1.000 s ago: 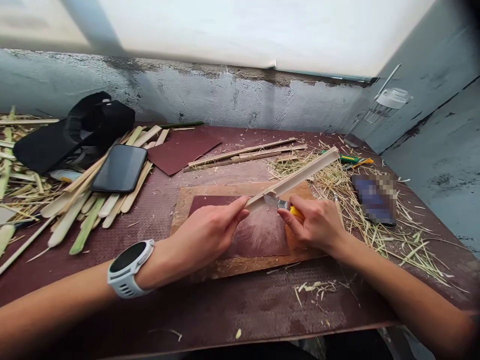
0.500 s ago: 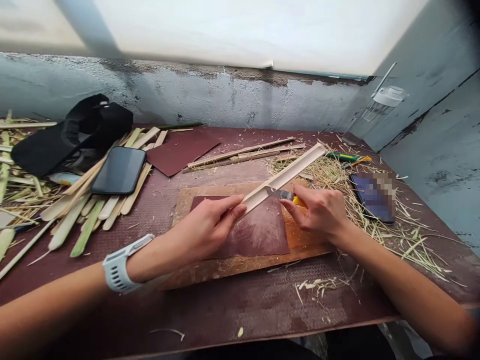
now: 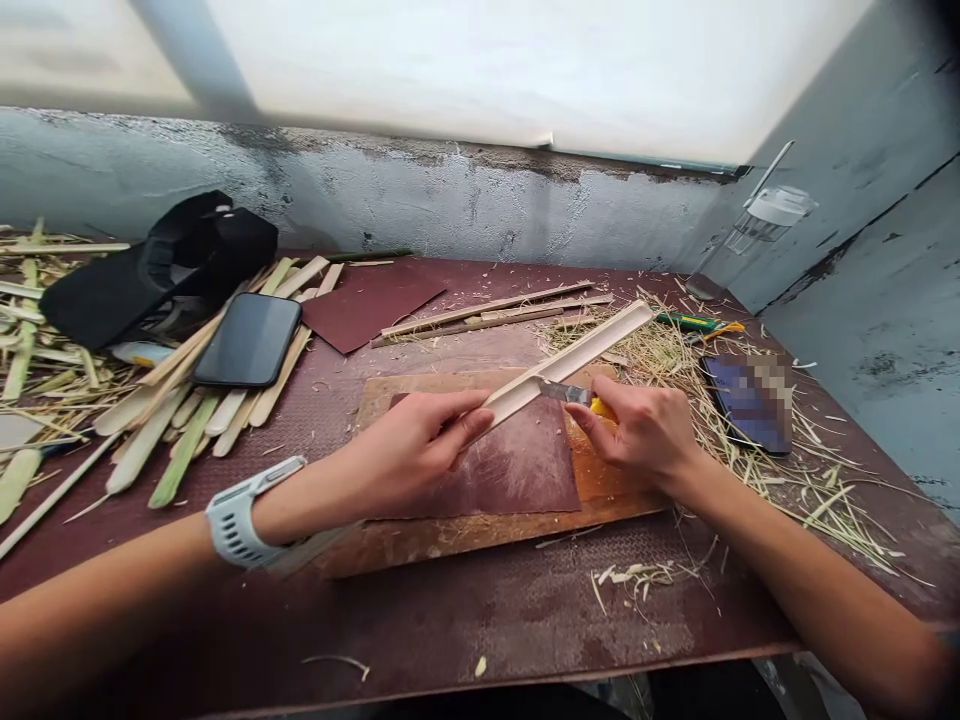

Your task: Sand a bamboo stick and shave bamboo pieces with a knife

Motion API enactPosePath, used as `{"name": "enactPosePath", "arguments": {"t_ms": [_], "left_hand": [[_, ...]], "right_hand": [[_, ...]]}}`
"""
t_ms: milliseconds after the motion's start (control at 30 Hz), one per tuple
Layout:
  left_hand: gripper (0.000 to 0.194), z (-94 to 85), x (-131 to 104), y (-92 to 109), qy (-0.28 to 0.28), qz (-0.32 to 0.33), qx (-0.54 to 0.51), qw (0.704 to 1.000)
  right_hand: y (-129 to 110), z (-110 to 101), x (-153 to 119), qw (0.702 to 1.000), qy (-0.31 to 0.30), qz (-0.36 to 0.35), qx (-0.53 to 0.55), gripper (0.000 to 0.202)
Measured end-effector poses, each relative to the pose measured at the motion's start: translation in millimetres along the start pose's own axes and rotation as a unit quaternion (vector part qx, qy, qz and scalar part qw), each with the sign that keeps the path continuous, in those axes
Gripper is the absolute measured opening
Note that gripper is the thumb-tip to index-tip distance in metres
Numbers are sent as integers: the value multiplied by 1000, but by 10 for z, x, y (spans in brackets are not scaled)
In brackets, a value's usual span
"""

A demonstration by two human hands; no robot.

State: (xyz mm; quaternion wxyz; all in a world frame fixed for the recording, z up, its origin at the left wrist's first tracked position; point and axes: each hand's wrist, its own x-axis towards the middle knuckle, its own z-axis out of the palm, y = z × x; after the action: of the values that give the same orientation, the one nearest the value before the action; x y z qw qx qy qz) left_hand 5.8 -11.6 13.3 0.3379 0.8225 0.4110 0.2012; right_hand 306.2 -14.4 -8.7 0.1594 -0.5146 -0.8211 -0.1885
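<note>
My left hand (image 3: 442, 430) pinches the lower end of a split bamboo strip (image 3: 581, 355), its pale hollow side facing up. The strip slants up to the right above the board. In my right hand (image 3: 645, 425) is a utility knife (image 3: 566, 392) with a yellow handle, gripped close to the blade. Its blade tip touches the hollow of the strip, just beyond my left fingers. Below lies a dark red sheet (image 3: 525, 470) on a wooden board (image 3: 442, 535). The strip's near end is hidden in my left hand.
Bamboo slats (image 3: 180, 450), a black phone (image 3: 247, 340) and a black cap (image 3: 161, 265) lie left. Shavings (image 3: 675, 365), a second phone (image 3: 750, 400) and a green tool (image 3: 686, 321) are right. A clear cup (image 3: 772, 215) stands by the back wall (image 3: 450, 200).
The knife blade has turned slightly and sits a little differently against the strip. Both hands keep their holds. The whole view has shifted slightly.
</note>
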Motion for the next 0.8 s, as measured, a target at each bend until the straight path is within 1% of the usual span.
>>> {"name": "enactPosePath", "arguments": {"t_ms": [133,200,300,367,433,533,600,633,700,800], "left_hand": [[39,-7,15,3,0,-21,-62,998],[42,-3,20,-3,-18,-39,-112,993],[50,-21,25,7,-45,-69,-204,975],[56,-41,18,29,-68,-82,-265,958],[57,-56,2,62,-95,-95,-332,934],[46,-51,-28,124,-108,-124,-419,893],[42,-32,-46,166,-113,-139,-448,876],[43,-22,-54,186,-118,-139,-451,874],[44,-2,-73,219,-131,-128,-442,878],[43,20,-101,241,-133,-98,-392,905]], "right_hand": [[2,45,-16,1000,-5,5,23,59],[-9,51,-19,999,-4,3,45,58],[-52,9,-26,995,-15,-6,100,55],[-85,-35,-38,991,-18,-5,133,52],[-104,-68,-50,989,-1,6,147,48],[-105,-87,-59,986,39,13,161,46],[-103,-88,-57,984,51,7,172,46],[-105,-88,-56,983,55,4,176,46],[-116,-90,-57,982,60,-2,181,45],[-133,-92,-65,982,64,-5,179,43]]}}
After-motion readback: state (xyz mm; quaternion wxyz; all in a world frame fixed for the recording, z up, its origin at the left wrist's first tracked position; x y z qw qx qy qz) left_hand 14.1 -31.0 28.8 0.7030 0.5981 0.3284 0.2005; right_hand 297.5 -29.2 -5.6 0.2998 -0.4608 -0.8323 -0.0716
